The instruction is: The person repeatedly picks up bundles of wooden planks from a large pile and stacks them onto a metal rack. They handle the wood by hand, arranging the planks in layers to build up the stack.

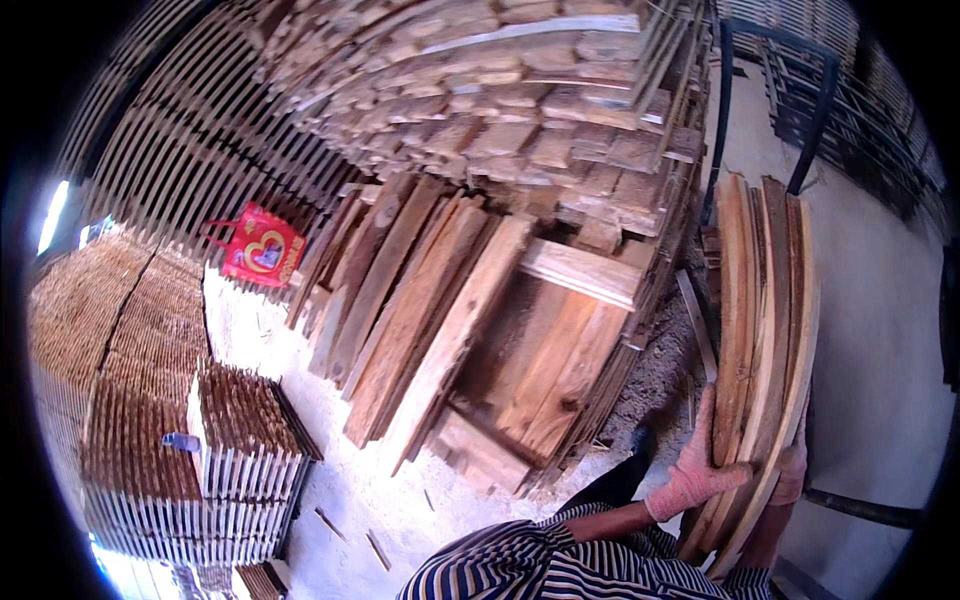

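Note:
A bundle of several long rough wooden boards (745,320) runs upright along the right of the view, its near end close to my body. My left hand (695,472), in a pinkish work glove, is closed round the bundle's left side, thumb across the boards. On the opposite side my right hand (793,468), gloved alike, presses against the boards; most of its fingers are hidden behind them. Left of the bundle, a slanting row of loose boards (410,310) leans on a big lumber stack (520,120).
A dark metal frame handle (830,90) rises beyond the bundle, and a dark bar (865,510) juts out at right. Slatted wood stacks (250,480) stand at left, one with a small bottle (180,441). A red bag (262,246) hangs at the far left. Wood scraps (378,550) litter the floor.

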{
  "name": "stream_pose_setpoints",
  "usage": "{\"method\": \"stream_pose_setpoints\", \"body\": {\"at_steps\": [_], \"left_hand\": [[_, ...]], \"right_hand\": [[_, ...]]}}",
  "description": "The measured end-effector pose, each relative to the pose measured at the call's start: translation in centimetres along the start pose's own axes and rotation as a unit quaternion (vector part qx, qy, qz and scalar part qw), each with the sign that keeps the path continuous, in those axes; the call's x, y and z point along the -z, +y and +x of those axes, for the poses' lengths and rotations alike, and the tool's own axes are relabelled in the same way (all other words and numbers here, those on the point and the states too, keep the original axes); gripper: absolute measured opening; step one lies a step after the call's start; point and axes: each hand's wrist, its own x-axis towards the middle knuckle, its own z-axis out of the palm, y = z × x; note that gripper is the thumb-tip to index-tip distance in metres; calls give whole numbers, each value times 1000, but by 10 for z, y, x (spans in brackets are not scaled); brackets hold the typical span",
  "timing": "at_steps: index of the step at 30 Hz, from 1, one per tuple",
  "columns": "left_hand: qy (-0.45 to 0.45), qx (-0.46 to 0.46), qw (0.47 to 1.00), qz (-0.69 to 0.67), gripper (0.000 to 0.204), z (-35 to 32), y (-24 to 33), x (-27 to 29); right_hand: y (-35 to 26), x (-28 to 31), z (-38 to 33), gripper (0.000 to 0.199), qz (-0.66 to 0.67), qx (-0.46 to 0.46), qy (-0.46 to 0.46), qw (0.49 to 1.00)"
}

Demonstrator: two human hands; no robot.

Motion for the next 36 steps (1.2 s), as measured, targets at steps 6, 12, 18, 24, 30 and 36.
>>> {"method": "stream_pose_setpoints", "body": {"at_steps": [6, 12, 18, 24, 30, 36], "left_hand": [[66, -62, 996, -12, 144, -83, 55, 38], [120, -106, 987, -28, 132, -135, 131, 79], [143, -128, 980, 47, 119, -142, 181, 149], [171, -136, 966, 138, 93, -145, 252, 250], [98, -82, 955, 269, 93, -132, 359, 389], [28, -59, 842, 536, 106, -50, 424, 494]], "right_hand": [[-15, -62, -29, 103, -105, 88, -99, 986], [-48, -154, -37, 109, -119, 187, -206, 953], [-104, -270, -43, 128, 34, 233, -297, 925], [-107, -398, -44, 120, 117, 284, -254, 917], [-122, -548, -67, 113, 243, 241, -179, 922], [-192, -634, -74, 107, -234, 126, 114, 957]]}}
